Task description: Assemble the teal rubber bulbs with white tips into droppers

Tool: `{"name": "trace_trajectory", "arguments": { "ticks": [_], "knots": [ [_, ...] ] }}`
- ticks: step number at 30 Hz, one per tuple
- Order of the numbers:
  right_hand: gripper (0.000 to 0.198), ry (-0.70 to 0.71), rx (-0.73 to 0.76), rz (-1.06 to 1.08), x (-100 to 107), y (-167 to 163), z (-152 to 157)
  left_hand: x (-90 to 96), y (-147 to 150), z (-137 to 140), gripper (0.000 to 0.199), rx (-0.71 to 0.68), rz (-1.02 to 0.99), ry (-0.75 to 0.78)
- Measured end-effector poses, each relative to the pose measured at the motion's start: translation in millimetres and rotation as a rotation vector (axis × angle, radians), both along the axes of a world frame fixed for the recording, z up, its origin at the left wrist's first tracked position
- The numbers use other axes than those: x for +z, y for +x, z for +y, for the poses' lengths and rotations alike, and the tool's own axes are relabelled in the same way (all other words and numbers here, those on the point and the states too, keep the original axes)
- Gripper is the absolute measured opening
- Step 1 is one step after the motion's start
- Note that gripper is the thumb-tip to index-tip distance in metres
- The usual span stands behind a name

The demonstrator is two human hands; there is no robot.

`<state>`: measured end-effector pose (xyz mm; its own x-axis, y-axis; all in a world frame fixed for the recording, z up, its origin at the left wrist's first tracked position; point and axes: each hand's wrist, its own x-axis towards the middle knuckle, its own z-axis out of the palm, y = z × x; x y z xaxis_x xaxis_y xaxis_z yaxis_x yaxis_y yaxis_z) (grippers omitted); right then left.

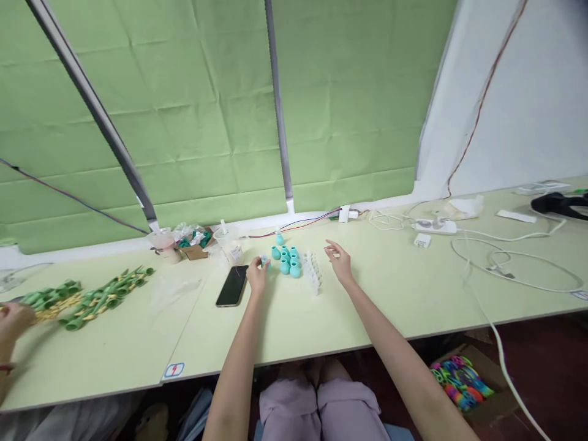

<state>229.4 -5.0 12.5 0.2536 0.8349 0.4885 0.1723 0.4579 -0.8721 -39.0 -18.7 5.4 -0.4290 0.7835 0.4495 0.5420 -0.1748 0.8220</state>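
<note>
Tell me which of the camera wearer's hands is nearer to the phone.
Left. The left hand is just right of the phone; the right hand is farther right, past the turquoise pieces and the white pieces.

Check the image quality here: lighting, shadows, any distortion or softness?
Head view: bright, fairly even light on the table, with the floor below much darker; head view: wide-angle stretch, the grey strips leaning apart; head view: small white pieces by the right hand too pale and tiny for detail.
</note>
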Motion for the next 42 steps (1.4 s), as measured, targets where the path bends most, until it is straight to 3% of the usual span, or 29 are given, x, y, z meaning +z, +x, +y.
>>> {"name": "trace_trajectory", "arguments": {
  "ticks": [4, 8, 18, 22, 26, 28, 30, 32, 37, 42],
  "knots": [
    [0.029, 0.007, 0.106, 0.003, -11, -4, 3, -14.1, 3, 20, 0.028, -0.075, -0.053, 0.015],
    [0.027, -0.1, 0.159, 0.141, -11, -5, 5, -21.1, 7, 36, 0.03, -0.084, -0.089, 0.048],
    [0.037, -0.16, 0.278, 0.18, -12, -12, 8, -28.3, 10, 48, 0.033, -0.124, -0.112, 0.055],
    [0.038, -0.173, 0.347, 0.229, -6, -16, 1, -18.2, 13, 33, 0.041, -0.089, -0.026, 0.099],
    [0.033, -0.171, 0.419, 0.271, 2, -20, -7, 5.0, 29, 4, 0.044, 0.077, 0.244, 0.311],
    [0.028, -0.157, 0.436, 0.251, 4, -24, -11, 12.8, 45, -7, 0.036, -0.101, 0.373, 0.338],
    [0.024, -0.128, 0.431, 0.2, 4, -28, -15, 14.7, 63, -14, 0.031, -0.4, 0.481, 0.267],
    [0.021, -0.096, 0.413, 0.137, 4, -31, -18, 11.8, 80, -16, 0.03, -0.559, 0.474, 0.202],
    [0.017, -0.021, 0.325, -0.043, 6, -37, -26, -1.0, 92, -14, 0.029, -0.587, 0.265, 0.146],
    [0.014, 0.085, 0.215, -0.136, 11, -41, -35, -6.3, 84, -13, 0.032, -0.493, 0.336, 0.114]
  ]
}}
